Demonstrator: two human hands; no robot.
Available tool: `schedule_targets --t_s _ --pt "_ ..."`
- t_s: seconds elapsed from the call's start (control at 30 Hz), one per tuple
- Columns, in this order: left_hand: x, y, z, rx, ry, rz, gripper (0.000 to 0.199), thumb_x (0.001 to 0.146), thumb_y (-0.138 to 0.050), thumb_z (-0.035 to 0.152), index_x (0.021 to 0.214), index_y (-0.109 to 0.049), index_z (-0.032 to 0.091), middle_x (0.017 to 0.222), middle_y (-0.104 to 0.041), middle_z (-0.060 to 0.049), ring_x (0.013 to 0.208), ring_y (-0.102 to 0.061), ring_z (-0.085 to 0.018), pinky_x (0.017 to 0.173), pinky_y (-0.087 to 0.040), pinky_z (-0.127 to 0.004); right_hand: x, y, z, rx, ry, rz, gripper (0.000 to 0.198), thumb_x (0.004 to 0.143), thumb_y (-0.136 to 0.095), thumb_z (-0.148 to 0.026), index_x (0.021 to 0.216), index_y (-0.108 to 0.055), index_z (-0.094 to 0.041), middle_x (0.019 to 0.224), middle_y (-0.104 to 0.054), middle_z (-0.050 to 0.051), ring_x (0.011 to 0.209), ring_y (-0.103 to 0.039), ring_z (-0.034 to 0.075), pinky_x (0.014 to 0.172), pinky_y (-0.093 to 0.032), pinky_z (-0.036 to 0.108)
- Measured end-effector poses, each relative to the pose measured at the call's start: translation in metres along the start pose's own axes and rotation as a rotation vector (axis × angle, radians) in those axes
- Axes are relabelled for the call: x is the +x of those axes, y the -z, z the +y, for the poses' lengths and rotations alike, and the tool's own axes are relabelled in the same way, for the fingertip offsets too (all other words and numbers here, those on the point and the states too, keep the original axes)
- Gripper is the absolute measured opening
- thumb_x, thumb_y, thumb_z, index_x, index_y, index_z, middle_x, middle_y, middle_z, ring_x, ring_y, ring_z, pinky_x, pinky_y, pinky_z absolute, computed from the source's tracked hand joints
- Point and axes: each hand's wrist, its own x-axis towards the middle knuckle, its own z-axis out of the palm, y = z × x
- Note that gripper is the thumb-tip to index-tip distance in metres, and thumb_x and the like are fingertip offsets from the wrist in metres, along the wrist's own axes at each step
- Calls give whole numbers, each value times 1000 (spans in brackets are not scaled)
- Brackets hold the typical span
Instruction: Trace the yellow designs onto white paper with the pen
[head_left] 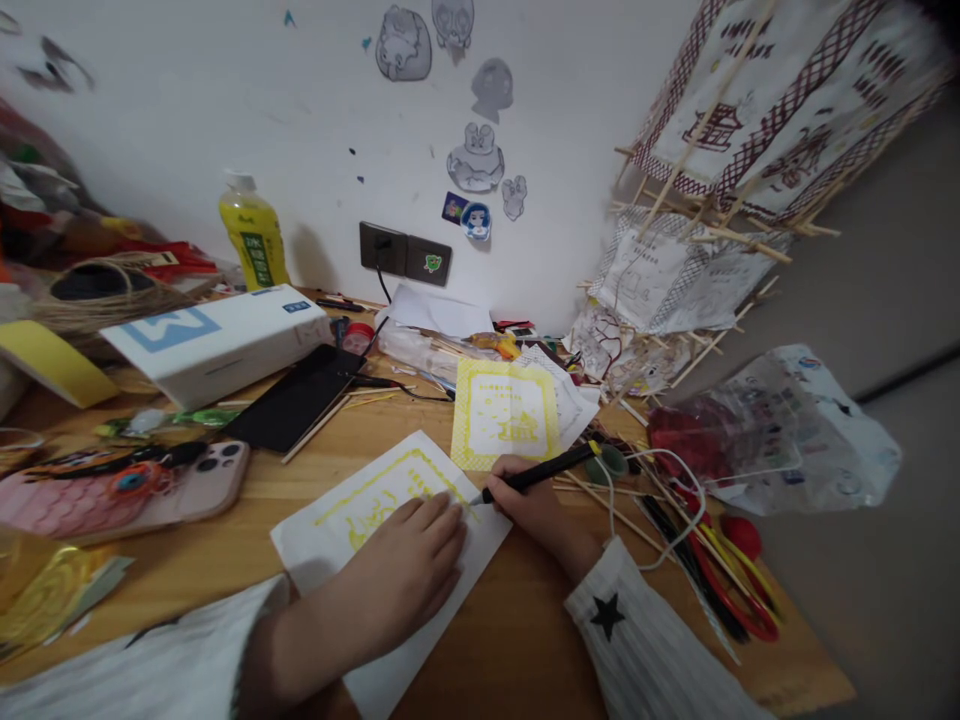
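My right hand (536,510) grips a black marker pen (541,473) with a yellow end. Its tip meets the right part of a white paper sheet (300,535), close to a yellow drawn border line. Flat on that sheet lies my left hand (412,560), fingers stretched out and covering part of the yellow drawing (367,517). Just beyond the sheet is a finished-looking yellow card (506,415) with a patterned border and a small building drawn on it.
A black phone (292,398), a white box (217,340) and a yellow-labelled bottle (255,235) stand or lie at the left. A pink phone case (202,490) is nearer. Cords (720,570), a plastic bag (810,435) and stick-framed paper lanterns (675,265) occupy the right.
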Motion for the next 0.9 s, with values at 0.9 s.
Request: schedule_targets --t_s 0.9 --pt "1 1 0 13 -36 28 31 89 -50 13 119 -59 10 115 -63 -15 110 -56 -33 90 -50 -46 -1 2 7 70 4 2 17 70 -49 -23 54 -46 -21 54 -44 -5 55 -41 12 53 -34 24"
